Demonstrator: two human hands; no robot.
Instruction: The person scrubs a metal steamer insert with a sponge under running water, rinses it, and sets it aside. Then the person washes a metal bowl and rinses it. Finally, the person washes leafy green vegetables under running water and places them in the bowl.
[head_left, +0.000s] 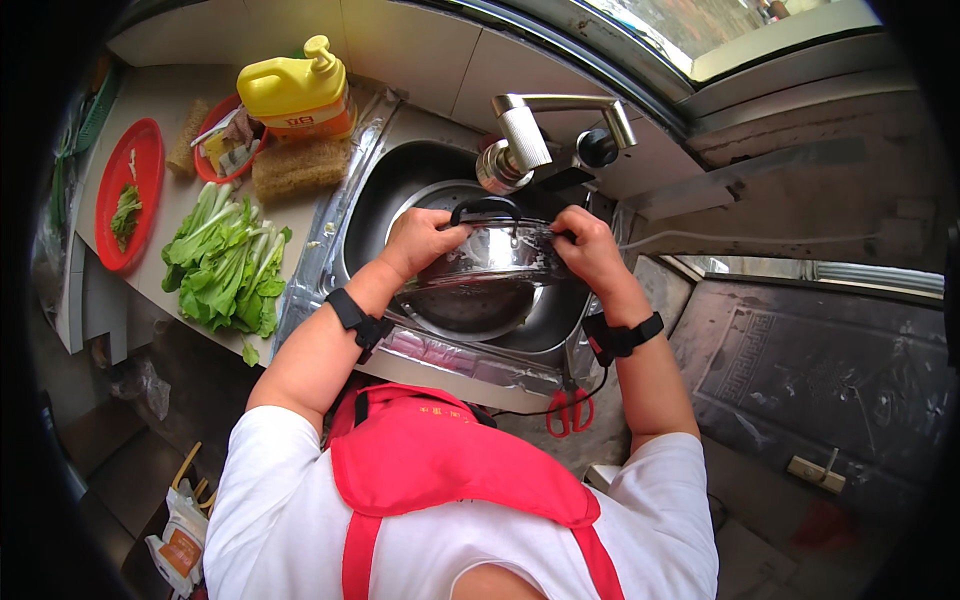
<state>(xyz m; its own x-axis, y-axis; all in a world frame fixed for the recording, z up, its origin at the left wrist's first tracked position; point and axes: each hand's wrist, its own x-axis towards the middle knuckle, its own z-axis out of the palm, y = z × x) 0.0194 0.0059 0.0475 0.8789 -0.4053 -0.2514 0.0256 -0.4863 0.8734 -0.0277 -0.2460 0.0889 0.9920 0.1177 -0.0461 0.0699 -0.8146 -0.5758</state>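
Note:
A shiny stainless-steel pot (499, 251) is held tilted over the sink, with a black loop handle (486, 206) on its far side. My left hand (420, 240) grips the pot's left side near that handle. My right hand (589, 244) grips its right side, where a bit of black shows under the fingers. Below the pot, a wide metal basin (480, 319) sits in the stainless-steel sink (361, 225); the pot hides part of it. A brushed-metal faucet (525, 139) stands just beyond the pot. The pot's inside cannot be made out.
On the left counter lie leafy greens (225, 266), a red plate (129, 195) with scraps, loofah sponges (300, 169), a red bowl (217, 171) of cloths and a yellow detergent jug (296, 94). Red-handled scissors (570, 412) hang at the sink's front. A dark panel (817, 375) stands right.

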